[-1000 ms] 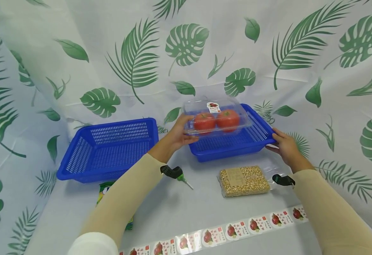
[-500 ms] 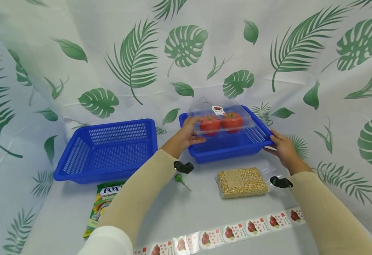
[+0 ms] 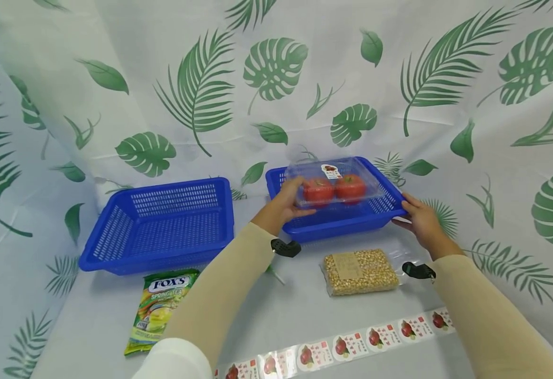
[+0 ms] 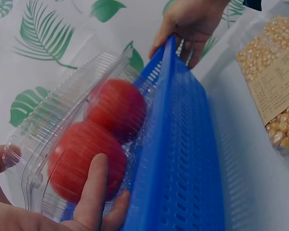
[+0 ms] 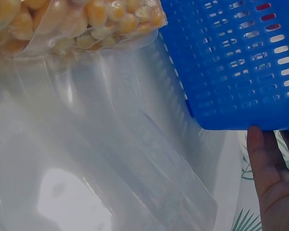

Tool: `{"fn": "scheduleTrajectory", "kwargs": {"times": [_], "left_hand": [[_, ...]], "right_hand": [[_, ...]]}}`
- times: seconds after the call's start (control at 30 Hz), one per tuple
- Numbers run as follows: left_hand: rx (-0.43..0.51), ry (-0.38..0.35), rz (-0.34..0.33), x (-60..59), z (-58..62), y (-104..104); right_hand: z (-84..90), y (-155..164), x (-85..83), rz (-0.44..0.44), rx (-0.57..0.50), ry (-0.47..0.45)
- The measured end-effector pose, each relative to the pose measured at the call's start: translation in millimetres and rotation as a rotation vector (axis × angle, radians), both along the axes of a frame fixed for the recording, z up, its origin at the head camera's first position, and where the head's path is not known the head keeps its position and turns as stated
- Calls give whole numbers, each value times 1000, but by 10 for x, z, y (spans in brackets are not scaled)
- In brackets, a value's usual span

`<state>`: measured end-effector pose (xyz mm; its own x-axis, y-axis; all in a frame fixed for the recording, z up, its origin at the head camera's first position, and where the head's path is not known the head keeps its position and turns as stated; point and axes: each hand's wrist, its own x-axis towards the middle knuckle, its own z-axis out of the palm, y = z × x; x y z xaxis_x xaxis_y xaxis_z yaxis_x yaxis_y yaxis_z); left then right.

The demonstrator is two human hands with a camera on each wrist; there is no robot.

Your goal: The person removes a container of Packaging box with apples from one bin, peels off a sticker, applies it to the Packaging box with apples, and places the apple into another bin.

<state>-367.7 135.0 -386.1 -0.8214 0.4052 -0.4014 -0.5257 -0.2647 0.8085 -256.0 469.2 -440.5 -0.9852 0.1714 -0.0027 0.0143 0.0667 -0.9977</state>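
My left hand [image 3: 288, 202] grips the left end of a clear plastic clamshell box [image 3: 300, 169] holding two red tomatoes [image 3: 350, 188], with a round sticker on its lid. The box overlaps the right blue basket [image 3: 338, 227] and tilts at its opening; in the left wrist view, thumb and fingers clasp the box [image 4: 43, 139] from either side, close by the basket wall [image 4: 183, 144]. My right hand [image 3: 423, 221] holds that basket's right front corner, thumb over the rim and fingers beneath; the fingers [image 5: 262, 159] show under the basket in the right wrist view.
A second blue basket [image 3: 162, 263] stands to the left. In front lie a Fox's candy bag [image 3: 155, 310], a lollipop [image 3: 276, 275] partly behind my left sleeve, a vacuum pack of corn kernels [image 3: 366, 273] and a strip of stickers [image 3: 342, 345]. A leaf-print curtain hangs close behind the baskets.
My left hand has moved right and down with the tomato box, lowering it into the right basket's opening. More of the candy bag shows. My right hand keeps its hold on the basket.
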Motion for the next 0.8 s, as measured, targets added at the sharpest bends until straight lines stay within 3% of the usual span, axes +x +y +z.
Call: {"fn": "scheduleTrajectory", "kwargs": {"times": [0.23,0.53,0.8], "left_hand": [[-2,-53,-6,22,-78,96],[40,-108,68,43,-108,152],[-32,-108,98,34,-129,162]], "right_hand": [[-22,33,5,-20,63,-39],[-21,56,-11,-12,78,-29],[-37,45,-23,-3,23,-14]]}}
